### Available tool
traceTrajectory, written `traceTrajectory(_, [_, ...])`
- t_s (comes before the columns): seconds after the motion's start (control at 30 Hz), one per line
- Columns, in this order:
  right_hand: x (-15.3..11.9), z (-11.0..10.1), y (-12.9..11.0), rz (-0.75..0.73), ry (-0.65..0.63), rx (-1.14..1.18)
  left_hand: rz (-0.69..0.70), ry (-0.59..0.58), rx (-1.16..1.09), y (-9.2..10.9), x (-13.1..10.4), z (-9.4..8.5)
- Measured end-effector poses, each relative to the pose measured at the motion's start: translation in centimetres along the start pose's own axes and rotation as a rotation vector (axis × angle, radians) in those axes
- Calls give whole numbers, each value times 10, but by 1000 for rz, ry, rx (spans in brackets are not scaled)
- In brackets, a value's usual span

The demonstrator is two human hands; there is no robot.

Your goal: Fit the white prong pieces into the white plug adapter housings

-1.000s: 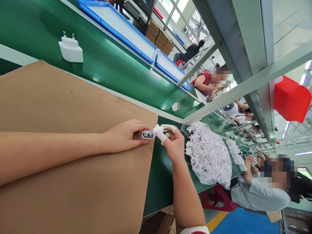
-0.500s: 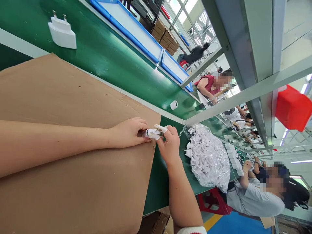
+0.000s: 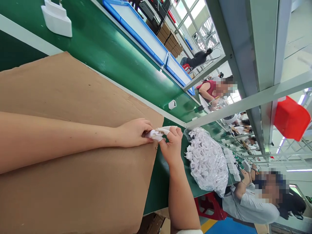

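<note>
My left hand [image 3: 135, 132] reaches in from the left over the brown cardboard [image 3: 97, 182], its fingertips closed on a small white plastic piece [image 3: 154, 134]. From below comes my right hand [image 3: 172, 143], with white coverings on its thumb and a finger. Those covered fingertips pinch the other end of the same piece, so both hands meet at the cardboard's edge. The fingers partly hide the piece, and its details are too small to tell. Right of my right hand lies a clear plastic bag [image 3: 207, 159] full of white plug-like parts.
A large white plug housing [image 3: 57, 19] and a small white adapter [image 3: 172, 104] stand on the green table [image 3: 102, 55]. Blue-rimmed trays [image 3: 136, 32] line its far edge. A metal frame bar [image 3: 243, 104] crosses above. A person in grey [image 3: 251, 204] sits beyond the bag.
The whole view has shifted slightly. Both hands stay together at the white piece; its dark opening, seen earlier, no longer shows clearly.
</note>
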State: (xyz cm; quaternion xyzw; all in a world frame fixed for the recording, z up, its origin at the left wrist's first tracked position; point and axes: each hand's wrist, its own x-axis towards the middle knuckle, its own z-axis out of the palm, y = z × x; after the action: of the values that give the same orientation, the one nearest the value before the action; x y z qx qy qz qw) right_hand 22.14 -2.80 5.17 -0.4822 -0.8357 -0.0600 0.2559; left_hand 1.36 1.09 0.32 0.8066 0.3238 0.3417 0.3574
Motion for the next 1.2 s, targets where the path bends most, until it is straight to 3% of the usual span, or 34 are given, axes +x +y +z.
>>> traceTrajectory(0.27, [8,-7,2,16,-161,-5,-15,-24,-4,4,-1,0])
traceTrajectory(0.47, [3,0,5,64,-71,-48,-27,-19,3,6,-1,2])
traceTrajectory(0.6, [-2,10,7,157,-104,119,-32,-42,18,6,-1,2])
traceTrajectory(0.77, [-11,29,0,299,12,193,-22,-23,36,9,0,4])
traceTrajectory(0.9, [-9,22,22,347,23,216,-78,-22,72,12,5,0])
traceTrajectory(0.97, [-10,5,48,448,121,133,-180,48,105,9,13,-9])
traceTrajectory(1.07, [-19,-22,93,768,274,-142,-343,186,208,-1,33,-38])
traceTrajectory(1.13, [-27,-32,117,981,271,-235,-427,278,300,-9,46,-65])
traceTrajectory(1.2, [-32,-35,129,1053,220,-276,-459,336,356,-14,56,-91])
